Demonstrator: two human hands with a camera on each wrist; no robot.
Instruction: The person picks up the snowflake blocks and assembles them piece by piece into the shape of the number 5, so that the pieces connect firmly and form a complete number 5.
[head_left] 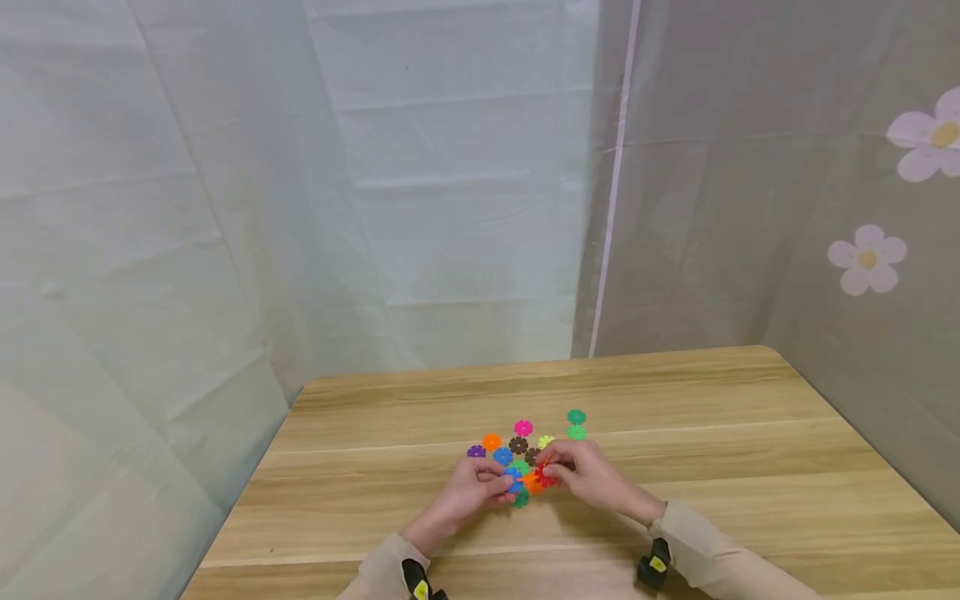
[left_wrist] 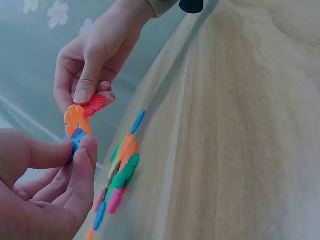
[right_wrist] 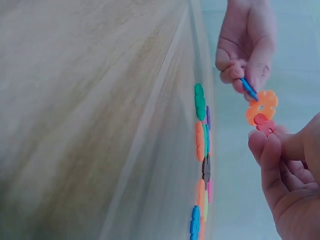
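Observation:
My left hand (head_left: 468, 492) pinches a blue flower-shaped plastic disc (left_wrist: 77, 142) between thumb and fingers. An orange notched disc (left_wrist: 76, 119) of the same kind sits between the hands, joined to the blue one at its edge. On its other side a red disc (left_wrist: 94, 104) meets the orange one, and my right hand (head_left: 592, 481) pinches that red disc. All three discs are held above the table, in a short chain set at angles to one another. My fingers hide part of the blue and red discs.
Loose discs lie flat on the wooden table (head_left: 360, 467) just beyond the hands: a purple one (head_left: 476, 451), a pink one (head_left: 523, 427), a dark brown one (head_left: 518, 445) and several others. Two green discs (head_left: 576, 423) lie farther right. Pale curtains (head_left: 450, 208) hang behind the table.

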